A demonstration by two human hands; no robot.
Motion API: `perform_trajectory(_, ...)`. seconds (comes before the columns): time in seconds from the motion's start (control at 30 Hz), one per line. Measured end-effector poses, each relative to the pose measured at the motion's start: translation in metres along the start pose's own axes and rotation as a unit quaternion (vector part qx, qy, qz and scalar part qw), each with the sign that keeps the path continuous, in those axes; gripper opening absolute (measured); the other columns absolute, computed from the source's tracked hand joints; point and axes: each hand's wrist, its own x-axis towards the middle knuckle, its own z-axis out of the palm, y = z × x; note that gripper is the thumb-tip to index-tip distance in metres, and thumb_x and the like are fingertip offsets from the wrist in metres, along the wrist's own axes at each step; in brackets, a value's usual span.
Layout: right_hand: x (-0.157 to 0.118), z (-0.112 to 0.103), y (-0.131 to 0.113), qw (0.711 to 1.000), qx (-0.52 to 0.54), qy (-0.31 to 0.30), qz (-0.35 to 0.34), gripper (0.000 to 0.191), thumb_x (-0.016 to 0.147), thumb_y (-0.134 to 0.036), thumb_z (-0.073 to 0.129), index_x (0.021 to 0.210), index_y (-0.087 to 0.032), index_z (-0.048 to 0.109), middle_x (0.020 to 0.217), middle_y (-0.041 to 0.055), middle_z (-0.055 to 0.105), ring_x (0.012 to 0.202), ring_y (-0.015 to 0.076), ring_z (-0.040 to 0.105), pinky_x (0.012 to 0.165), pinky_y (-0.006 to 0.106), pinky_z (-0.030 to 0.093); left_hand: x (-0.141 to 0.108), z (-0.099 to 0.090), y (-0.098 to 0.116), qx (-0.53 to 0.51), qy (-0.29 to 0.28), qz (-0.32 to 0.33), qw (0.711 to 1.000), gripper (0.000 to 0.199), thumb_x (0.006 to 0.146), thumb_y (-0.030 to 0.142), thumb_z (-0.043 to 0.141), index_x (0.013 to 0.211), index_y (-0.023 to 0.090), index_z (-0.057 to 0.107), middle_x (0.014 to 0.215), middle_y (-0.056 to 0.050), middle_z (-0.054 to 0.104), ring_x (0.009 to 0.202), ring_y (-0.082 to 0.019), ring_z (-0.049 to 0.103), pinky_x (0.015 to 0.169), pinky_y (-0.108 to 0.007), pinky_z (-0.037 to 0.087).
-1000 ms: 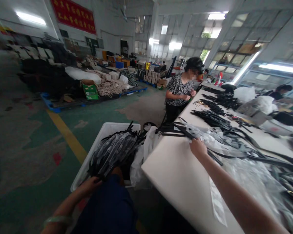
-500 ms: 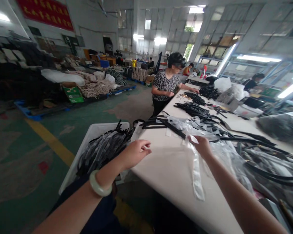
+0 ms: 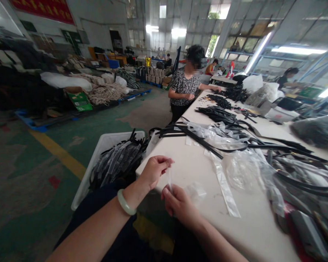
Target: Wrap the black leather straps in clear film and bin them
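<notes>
Table (image 3: pixel 251 203): cream. Strips (image 3: pixel 199 136): black. Plastic (image 3: pixel 242 173): clear. Tub (image 3: pixel 117 137): white. Bangle (image 3: pixel 125 202): pale green. Blouse (image 3: pixel 184 85): black with mottled white print. Floor (image 3: pixel 57 154): green, patched grey, with yellow stripe (image 3: pixel 57 154). Carton (image 3: pixel 80 101): green. Pallet (image 3: pixel 30 122): blue. Banner (image 3: pixel 43 5): red with gold characters.

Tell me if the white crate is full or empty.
Not empty: black strips in clear plastic sleeves lie heaped in the white crate, ends sticking above its rim.
</notes>
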Motion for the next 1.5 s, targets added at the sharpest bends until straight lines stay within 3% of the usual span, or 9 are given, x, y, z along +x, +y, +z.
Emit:
perform_trajectory(0.17, -0.007, -0.036, -0.013, 0.968, -0.161, -0.185, -0.052, 0.051, 0.079, -0.046, 0.061, 0.122, -0.020, 0.051, 0.103, 0.0078, 0.063, 0.087, 0.0170, 0.060, 0.073, 0.026, 0.048, 0.001, -0.027, 0.016, -0.040, 0.021, -0.007, 0.999, 0.028, 0.057, 0.030, 0.077, 0.067, 0.010, 0.059, 0.059, 0.001, 0.053, 0.053, -0.006, 0.043, 0.053, -0.019, 0.031)
perform_trajectory(0.23, 0.009, -0.086, -0.020, 0.957, -0.282, -0.051, -0.043, 0.054, 0.082, -0.042, 0.057, 0.130, -0.020, 0.046, 0.114, 0.0092, 0.061, 0.094, 0.0180, 0.061, 0.077, 0.027, 0.049, -0.001, -0.039, 0.025, -0.033, 0.024, 0.010, 0.999, 0.031, 0.056, 0.030, 0.078, 0.065, 0.011, 0.055, 0.058, 0.003, 0.051, 0.052, -0.006, 0.043, 0.053, -0.019, 0.032)
perform_trajectory(0.37, 0.054, -0.198, -0.024, 0.837, -0.484, 0.247, 0.071, 0.038, 0.089, -0.029, 0.041, 0.115, -0.007, 0.057, 0.106, 0.0208, 0.061, 0.099, 0.0268, 0.059, 0.083, 0.038, 0.045, -0.005, -0.055, 0.032, 0.041, 0.016, 0.048, 0.998, 0.038, 0.056, 0.034, 0.078, 0.059, 0.012, 0.047, 0.056, 0.003, 0.047, 0.053, -0.007, 0.043, 0.054, -0.020, 0.032)
perform_trajectory(0.47, 0.071, -0.245, -0.016, 0.769, -0.550, 0.296, 0.135, 0.027, 0.080, -0.023, 0.051, 0.092, -0.004, 0.065, 0.097, 0.0264, 0.061, 0.099, 0.0361, 0.057, 0.082, 0.046, 0.042, -0.008, -0.056, 0.028, 0.113, 0.001, 0.067, 0.991, 0.040, 0.057, 0.037, 0.078, 0.058, 0.012, 0.047, 0.056, 0.003, 0.046, 0.053, -0.006, 0.040, 0.052, -0.019, 0.029)
perform_trajectory(0.63, 0.077, -0.264, -0.018, 0.732, -0.600, 0.284, 0.152, 0.017, 0.070, -0.018, 0.059, 0.082, -0.011, 0.067, 0.091, 0.0204, 0.063, 0.096, 0.0349, 0.058, 0.078, 0.042, 0.042, -0.009, -0.053, 0.022, 0.179, -0.005, 0.092, 0.979, 0.043, 0.055, 0.040, 0.078, 0.056, 0.013, 0.046, 0.054, 0.005, 0.040, 0.052, -0.006, 0.033, 0.050, -0.019, 0.025)
perform_trajectory(0.83, 0.077, -0.242, -0.061, 0.801, -0.549, 0.198, 0.136, 0.019, 0.066, -0.032, 0.066, 0.065, -0.013, 0.064, 0.067, 0.0115, 0.060, 0.072, 0.0240, 0.059, 0.061, 0.031, 0.042, -0.012, -0.052, 0.022, 0.272, -0.022, 0.116, 0.955, 0.044, 0.054, 0.042, 0.078, 0.054, 0.013, 0.046, 0.053, 0.005, 0.041, 0.053, -0.007, 0.033, 0.049, -0.021, 0.025)
perform_trajectory(1.0, 0.054, -0.138, -0.065, 0.989, -0.138, 0.046, -0.013, 0.034, 0.077, -0.050, 0.059, 0.086, -0.017, 0.061, 0.064, 0.0023, 0.056, 0.047, 0.0087, 0.046, 0.044, 0.021, 0.036, -0.015, -0.051, 0.016, 0.311, -0.081, 0.093, 0.942, 0.042, 0.054, 0.042, 0.079, 0.057, 0.012, 0.050, 0.055, 0.005, 0.043, 0.054, -0.007, 0.035, 0.051, -0.021, 0.025)
perform_trajectory(1.17, 0.048, -0.056, -0.052, 0.990, -0.010, 0.070, -0.124, 0.024, 0.074, -0.035, 0.070, 0.083, -0.015, 0.061, 0.063, 0.0015, 0.059, 0.053, 0.0106, 0.053, 0.049, 0.022, 0.042, -0.017, -0.052, 0.009, 0.296, -0.134, 0.068, 0.943, 0.038, 0.055, 0.039, 0.078, 0.058, 0.012, 0.052, 0.054, 0.005, 0.045, 0.054, -0.007, 0.037, 0.050, -0.021, 0.027)
perform_trajectory(1.5, 0.056, -0.051, -0.051, 0.983, 0.030, 0.099, -0.153, 0.017, 0.075, -0.029, 0.069, 0.080, -0.015, 0.061, 0.059, -0.0028, 0.050, 0.049, 0.0057, 0.041, 0.044, 0.019, 0.033, -0.020, -0.054, 0.015, 0.308, -0.151, 0.055, 0.938, 0.032, 0.054, 0.033, 0.079, 0.058, 0.011, 0.055, 0.053, 0.005, 0.046, 0.052, -0.007, 0.038, 0.050, -0.020, 0.029)
